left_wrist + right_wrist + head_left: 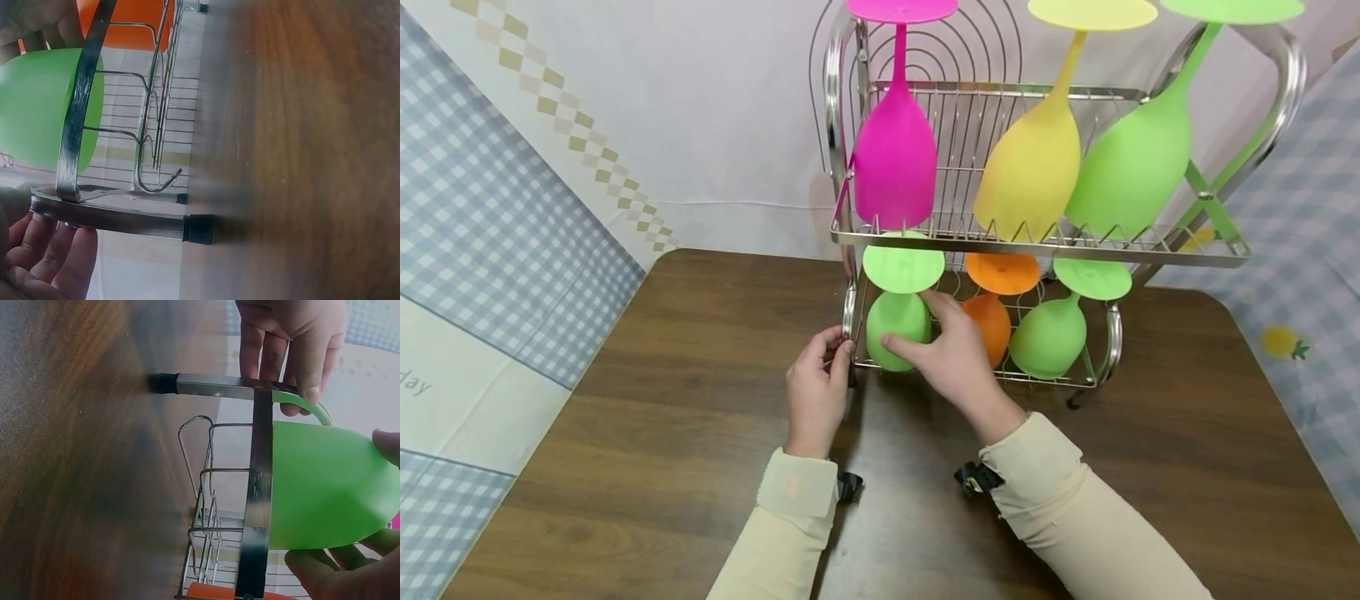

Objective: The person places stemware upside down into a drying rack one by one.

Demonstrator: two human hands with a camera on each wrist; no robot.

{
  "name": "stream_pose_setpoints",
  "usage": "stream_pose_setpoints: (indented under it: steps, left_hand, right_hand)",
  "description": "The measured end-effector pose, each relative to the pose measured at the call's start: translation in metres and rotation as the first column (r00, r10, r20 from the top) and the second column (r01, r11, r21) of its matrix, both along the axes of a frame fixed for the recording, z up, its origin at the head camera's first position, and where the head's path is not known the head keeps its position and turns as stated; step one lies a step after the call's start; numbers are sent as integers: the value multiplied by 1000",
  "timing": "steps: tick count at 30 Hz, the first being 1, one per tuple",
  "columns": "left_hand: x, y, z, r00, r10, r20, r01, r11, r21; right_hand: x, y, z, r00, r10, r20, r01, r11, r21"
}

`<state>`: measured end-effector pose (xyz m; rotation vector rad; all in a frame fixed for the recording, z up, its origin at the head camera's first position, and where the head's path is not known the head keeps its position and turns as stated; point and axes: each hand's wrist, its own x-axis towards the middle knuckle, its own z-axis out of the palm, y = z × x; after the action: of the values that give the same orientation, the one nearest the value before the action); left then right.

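Note:
My right hand [958,358] grips the bowl of a green goblet [897,329], thumb in front and fingers round its right side. The goblet stands upside down at the left end of the lower tier of a metal dish rack [1037,248]. With fingers and thumb, my left hand [818,383] pinches the rack's left front leg [125,219], just above its black foot. Right of the held goblet are an upturned orange goblet [1002,275], partly behind my right hand, and another green goblet [1048,337].
On the upper tier stand a pink goblet [895,158], a yellow goblet [1030,158] and a larger green goblet [1138,158], all upside down. The rack is on a brown wooden table [662,417]. Patterned cloth [490,183] hangs behind and at both sides.

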<state>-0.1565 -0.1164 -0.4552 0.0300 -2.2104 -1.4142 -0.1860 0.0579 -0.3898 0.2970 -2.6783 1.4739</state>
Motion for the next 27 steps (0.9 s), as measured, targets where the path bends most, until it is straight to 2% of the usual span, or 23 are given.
stream_pose_setpoints:
  steps: [9,27]
  left_hand:
    - [-2,0,-1,1000,9,2,-9,1000,0]
    - [0,-2,-1,1000,0,7,0,1000,-17]
  right_hand:
    - [0,1,1,999,7,52,-9,1000,28]
    - [-23,-10,-4,998,-25,63,27,999,-39]
